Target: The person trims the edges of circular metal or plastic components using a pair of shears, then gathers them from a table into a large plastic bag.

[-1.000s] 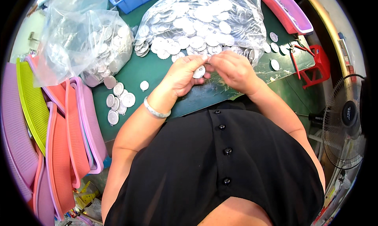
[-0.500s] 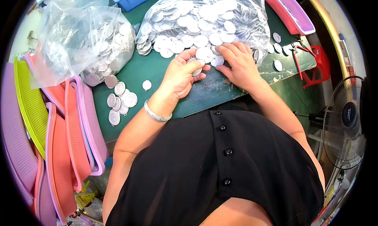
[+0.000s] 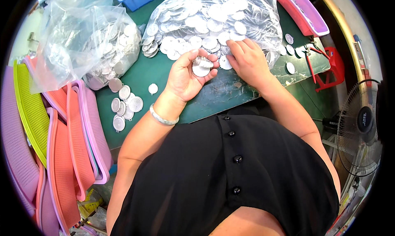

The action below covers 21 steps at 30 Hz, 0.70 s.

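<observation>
Silvery round discs, overlapping, cradled in left fingers; loose pale discs beside right fingers.

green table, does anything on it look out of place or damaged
The green table looks worn: its surface below the right hand is scuffed and scratched. One small silver disc lies alone, apart from the loose pile to its left.

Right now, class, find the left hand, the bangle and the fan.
Left hand (image 3: 186,77): head view, on the palm.
Bangle (image 3: 163,120): head view, on the band's front curve.
Fan (image 3: 365,118): head view, on the dark central hub.
</observation>
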{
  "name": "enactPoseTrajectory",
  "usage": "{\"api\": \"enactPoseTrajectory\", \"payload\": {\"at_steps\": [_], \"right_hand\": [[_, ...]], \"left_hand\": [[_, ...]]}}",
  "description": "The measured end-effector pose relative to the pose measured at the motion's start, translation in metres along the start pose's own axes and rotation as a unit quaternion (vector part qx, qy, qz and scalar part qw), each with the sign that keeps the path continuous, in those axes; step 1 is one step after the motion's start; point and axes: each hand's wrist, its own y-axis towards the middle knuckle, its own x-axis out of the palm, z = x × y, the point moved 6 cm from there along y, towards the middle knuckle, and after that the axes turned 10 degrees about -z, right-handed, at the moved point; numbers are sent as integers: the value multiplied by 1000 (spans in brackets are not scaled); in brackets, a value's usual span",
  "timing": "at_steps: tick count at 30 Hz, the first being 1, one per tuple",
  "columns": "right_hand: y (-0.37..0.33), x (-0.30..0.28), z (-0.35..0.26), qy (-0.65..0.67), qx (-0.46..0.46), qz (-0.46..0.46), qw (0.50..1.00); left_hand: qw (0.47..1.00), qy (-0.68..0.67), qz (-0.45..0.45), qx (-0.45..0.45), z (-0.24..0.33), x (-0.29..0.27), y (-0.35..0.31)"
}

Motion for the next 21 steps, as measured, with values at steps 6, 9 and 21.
{"api": "enactPoseTrajectory", "payload": {"at_steps": [6, 9, 21], "right_hand": [[-4, -6, 16, 81, 34, 59, 994], [-8, -8, 24, 216, 115, 43, 969], [-6, 10, 20, 625, 237, -36, 743]], "left_hand": [[999, -26, -1, -18, -2, 1, 2], [999, -28, 3, -17, -1, 1, 2], [988, 137, 64, -7, -2, 9, -2]]}}
